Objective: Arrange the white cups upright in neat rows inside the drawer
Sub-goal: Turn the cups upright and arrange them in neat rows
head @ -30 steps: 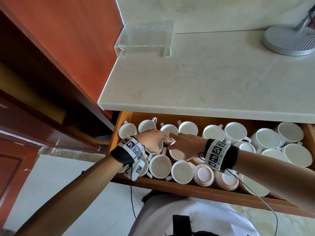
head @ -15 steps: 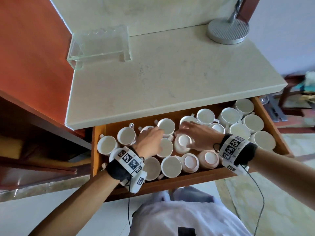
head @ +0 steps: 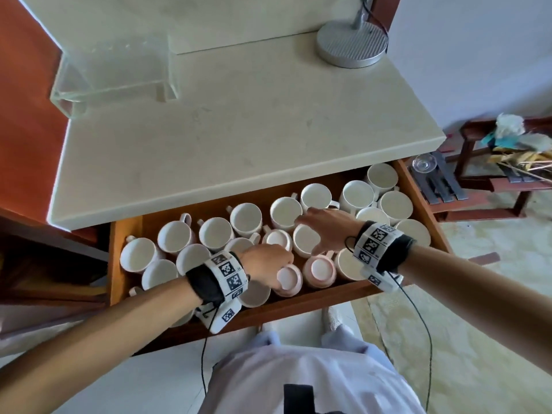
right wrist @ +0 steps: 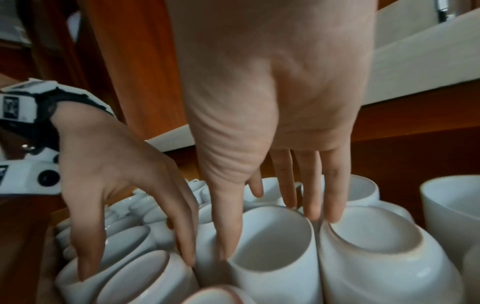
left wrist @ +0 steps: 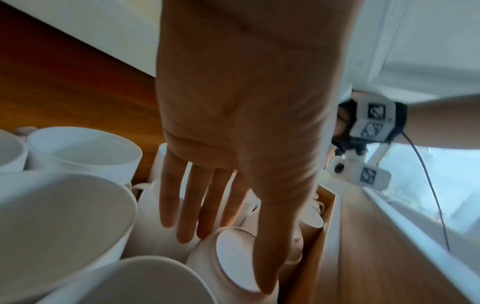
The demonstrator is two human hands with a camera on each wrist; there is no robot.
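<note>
An open wooden drawer [head: 298, 307] holds several white cups, most upright. Three stand upside down near the front middle. My left hand [head: 274, 265] reaches down to the front row, and its thumb and fingers grip the sides of one upside-down cup [head: 289, 280]. The left wrist view shows that cup's base [left wrist: 233, 265] between the thumb and fingers of the left hand [left wrist: 223, 246]. My right hand [head: 313, 234] spans an upright cup [head: 304, 245] in the middle row. In the right wrist view, its thumb presses that cup's [right wrist: 272, 283] near wall and its fingertips [right wrist: 311, 214] sit at the far rim.
A pale stone countertop [head: 239, 130] overhangs the back of the drawer. On it are a clear acrylic stand [head: 113, 70] and a round metal lamp base [head: 352, 44]. A red-brown cabinet stands to the left. A low wooden rack with clutter [head: 507, 162] is on the right.
My left hand has come forward from the back cups to the front upside-down cup. My right hand has shifted off a middle upside-down cup onto the upright one beside it. The head view has swung.
</note>
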